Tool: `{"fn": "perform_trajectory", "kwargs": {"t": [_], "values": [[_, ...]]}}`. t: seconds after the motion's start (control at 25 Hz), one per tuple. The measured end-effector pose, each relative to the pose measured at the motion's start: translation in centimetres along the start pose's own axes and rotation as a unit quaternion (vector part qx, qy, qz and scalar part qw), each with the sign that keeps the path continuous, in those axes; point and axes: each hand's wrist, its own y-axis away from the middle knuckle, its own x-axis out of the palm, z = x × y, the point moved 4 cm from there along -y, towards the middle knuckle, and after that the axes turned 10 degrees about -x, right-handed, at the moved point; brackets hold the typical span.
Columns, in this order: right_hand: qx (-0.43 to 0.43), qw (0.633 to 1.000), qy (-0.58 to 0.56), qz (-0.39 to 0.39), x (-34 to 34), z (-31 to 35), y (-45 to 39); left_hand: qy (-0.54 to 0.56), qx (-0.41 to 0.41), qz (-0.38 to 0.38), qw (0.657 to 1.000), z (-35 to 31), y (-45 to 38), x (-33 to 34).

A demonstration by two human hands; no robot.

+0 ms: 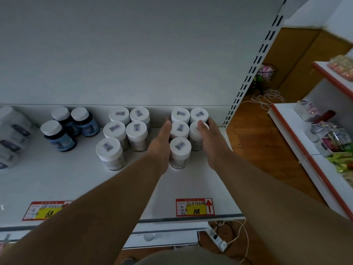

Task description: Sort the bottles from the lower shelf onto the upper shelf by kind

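On the white upper shelf [57, 178] stand groups of bottles. The right group is several white-capped jars [180, 148] with small stickers on their lids. My left hand [162, 142] lies with straight fingers against the left side of this group. My right hand [209, 144] grips the right-hand jar [194, 140] of the second row, thumb over its cap and fingers round its far side. Another group of white-capped jars [114, 130] stands in the middle. Three dark blue bottles [57, 137] with white caps stand further left.
Pale bottles [13, 134] lie at the shelf's far left edge. Price tags [193, 207] sit on the front lip. The lower shelf [162, 240] is mostly hidden under my arms. A second rack with snack packs [328, 138] stands to the right, and a power strip [217, 240] lies on the wooden floor.
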Motion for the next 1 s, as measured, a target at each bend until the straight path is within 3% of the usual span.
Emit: {"fn": "perform_trajectory", "kwargs": {"t": [0.44, 0.68, 0.84, 1.0], "values": [[-0.01, 1.0, 0.0, 0.019, -0.5, -0.7, -1.4, 0.012, 0.023, -0.016, 1.0, 0.2, 0.1, 1.2], [-0.029, 0.999, 0.036, 0.01, -1.9, -1.2, -0.6, -0.101, 0.023, -0.049, 0.993, 0.8, 0.5, -1.3], [-0.084, 0.976, 0.185, -0.08, -3.4, -1.9, 4.7, -0.26, 0.107, -0.119, 0.952, 3.0, 3.2, -3.8], [-0.152, 0.951, 0.262, 0.066, -1.1, -2.7, 7.6, -0.412, 0.199, -0.109, 0.882, 3.4, 4.8, -3.2]]}}
